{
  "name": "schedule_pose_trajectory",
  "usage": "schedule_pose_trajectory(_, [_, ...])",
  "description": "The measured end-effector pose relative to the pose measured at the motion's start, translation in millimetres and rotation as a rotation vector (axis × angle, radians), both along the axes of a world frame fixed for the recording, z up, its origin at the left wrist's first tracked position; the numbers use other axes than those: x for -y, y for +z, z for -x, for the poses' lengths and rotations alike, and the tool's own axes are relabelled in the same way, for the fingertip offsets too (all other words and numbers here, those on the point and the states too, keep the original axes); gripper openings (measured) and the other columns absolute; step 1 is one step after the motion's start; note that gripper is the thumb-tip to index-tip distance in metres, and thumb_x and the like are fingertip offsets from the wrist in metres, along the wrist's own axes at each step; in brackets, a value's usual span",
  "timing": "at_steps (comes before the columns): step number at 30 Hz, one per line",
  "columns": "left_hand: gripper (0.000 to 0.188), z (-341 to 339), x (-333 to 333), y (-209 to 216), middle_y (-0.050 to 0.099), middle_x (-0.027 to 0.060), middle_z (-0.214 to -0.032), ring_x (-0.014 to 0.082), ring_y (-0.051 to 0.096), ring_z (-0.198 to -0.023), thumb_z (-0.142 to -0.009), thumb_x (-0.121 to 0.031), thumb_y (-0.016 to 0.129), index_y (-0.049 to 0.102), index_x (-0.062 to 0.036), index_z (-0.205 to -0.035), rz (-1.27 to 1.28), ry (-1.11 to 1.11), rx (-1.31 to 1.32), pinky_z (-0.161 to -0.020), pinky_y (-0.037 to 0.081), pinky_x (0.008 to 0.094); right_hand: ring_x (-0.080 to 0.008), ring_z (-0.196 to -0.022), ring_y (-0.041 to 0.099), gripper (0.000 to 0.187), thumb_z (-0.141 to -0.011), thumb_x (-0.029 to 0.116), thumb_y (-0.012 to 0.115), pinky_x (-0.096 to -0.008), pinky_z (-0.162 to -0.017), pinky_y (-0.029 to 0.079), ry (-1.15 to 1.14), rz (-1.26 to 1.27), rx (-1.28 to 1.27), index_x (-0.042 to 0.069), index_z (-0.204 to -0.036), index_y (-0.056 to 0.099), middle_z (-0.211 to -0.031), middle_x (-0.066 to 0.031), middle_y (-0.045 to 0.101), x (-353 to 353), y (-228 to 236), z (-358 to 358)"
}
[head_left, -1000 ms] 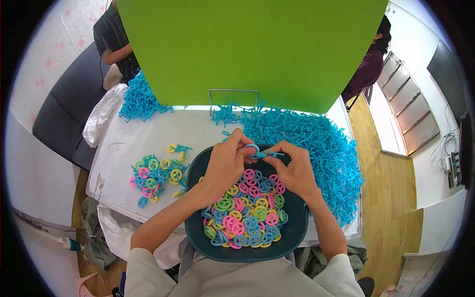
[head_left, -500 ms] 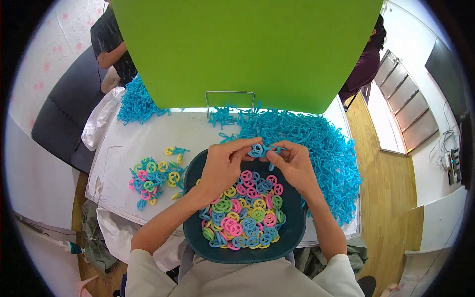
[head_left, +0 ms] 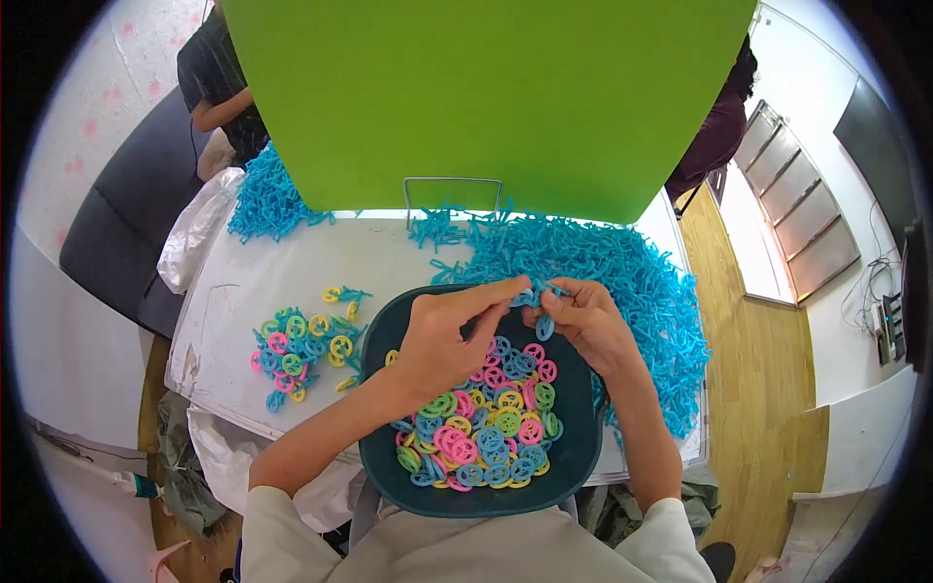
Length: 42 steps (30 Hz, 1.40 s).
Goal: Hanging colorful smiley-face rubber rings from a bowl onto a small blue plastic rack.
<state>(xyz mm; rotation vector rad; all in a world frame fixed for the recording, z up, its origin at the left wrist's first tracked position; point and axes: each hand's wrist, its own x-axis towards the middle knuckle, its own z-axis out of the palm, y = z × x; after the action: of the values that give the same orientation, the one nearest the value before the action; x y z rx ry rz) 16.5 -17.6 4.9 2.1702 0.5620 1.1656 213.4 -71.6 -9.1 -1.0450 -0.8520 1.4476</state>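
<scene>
Above the far rim of a dark green basin (head_left: 374,428), my two hands meet at the fingertips. My left hand (head_left: 449,335) pinches a small blue plastic wheel (head_left: 523,297), partly covered by its fingers. In my right hand (head_left: 589,325) is a teal branched plastic piece (head_left: 555,289), held between thumb and fingers. A second blue wheel (head_left: 545,329) hangs beneath the right fingertips, apparently on that piece. Pink, yellow, green and blue spoked wheels (head_left: 466,437) lie in the basin below.
A large heap of teal branched pieces (head_left: 632,311) covers the table's right side; a smaller heap (head_left: 270,204) lies far left. Joined wheels and teal pieces (head_left: 292,355) sit left of the basin. A green panel (head_left: 486,107) rises behind a wire stand (head_left: 453,180). Two other people are partly visible beyond.
My left fingers have shifted slightly right and closed over the blue wheel. The right hand has turned, and the second blue wheel now shows more fully below its fingertips.
</scene>
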Motion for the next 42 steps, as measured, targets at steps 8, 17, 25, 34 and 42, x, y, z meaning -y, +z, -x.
schedule_pose_trajectory(8, [0.03, 6, -2, -6, 0.071, 0.0137, -0.095, 0.0152, 0.069, -0.076, -0.085, 0.003, 0.059, 0.067, -0.0055, -0.113, 0.216, 0.069, -0.119, -0.069, 0.055, 0.0272, -0.0141, -0.082, 0.067, 0.019, -0.085, 0.006, 0.069, -0.0222, -0.069, 0.052, -0.157, -0.096, 0.57, -0.005, -0.1, 0.064, -0.085, -0.0072, 0.068, 0, -1, 12])
schedule_pose_trajectory(17, [0.025, -2, -5, -10, 0.07, 0.0136, -0.087, 0.0224, 0.063, -0.061, -0.087, 0.0, 0.059, 0.067, -0.0047, -0.11, 0.234, 0.066, 0.002, -0.057, 0.049, 0.0292, -0.0143, -0.082, 0.067, 0.015, -0.083, 0.002, 0.068, -0.0245, -0.069, 0.053, -0.206, -0.163, 0.765, -0.005, -0.096, 0.065, -0.084, -0.0088, 0.069, 2, 3, 17])
schedule_pose_trajectory(25, [0.022, 3, -7, -11, 0.069, 0.0151, -0.09, 0.0196, 0.068, -0.077, -0.087, 0.003, 0.057, 0.066, -0.0026, -0.107, 0.236, 0.002, 0.001, -0.066, 0.052, 0.0286, -0.0125, -0.075, 0.067, 0.017, -0.082, 0.009, 0.07, -0.0255, -0.061, 0.051, -0.199, -0.168, 0.603, -0.003, -0.095, 0.068, -0.078, -0.0092, 0.07, 1, -4, 16])
schedule_pose_trajectory(34, [0.017, 1, -5, -10, 0.068, 0.0104, -0.1, 0.0134, 0.066, -0.092, -0.093, 0.001, 0.053, 0.061, 0.0027, -0.107, 0.638, -0.12, 0.121, -0.08, 0.053, 0.0242, -0.0184, -0.084, 0.069, 0.014, -0.087, 0.005, 0.067, -0.0247, -0.069, 0.053, -0.129, -0.145, 0.592, -0.005, -0.095, 0.063, -0.085, -0.0104, 0.069, 0, -4, 12])
schedule_pose_trajectory(42, [0.016, -1, -4, -7, 0.066, 0.0108, -0.109, 0.012, 0.063, -0.097, -0.092, 0.002, 0.055, 0.059, 0.0026, -0.108, 0.67, -0.186, 0.133, -0.087, 0.05, 0.0244, -0.0197, -0.083, 0.07, 0.018, -0.086, 0.011, 0.069, -0.0256, -0.071, 0.053, -0.036, -0.12, 0.304, -0.004, -0.095, 0.064, -0.085, -0.0097, 0.069, 2, 3, 0])
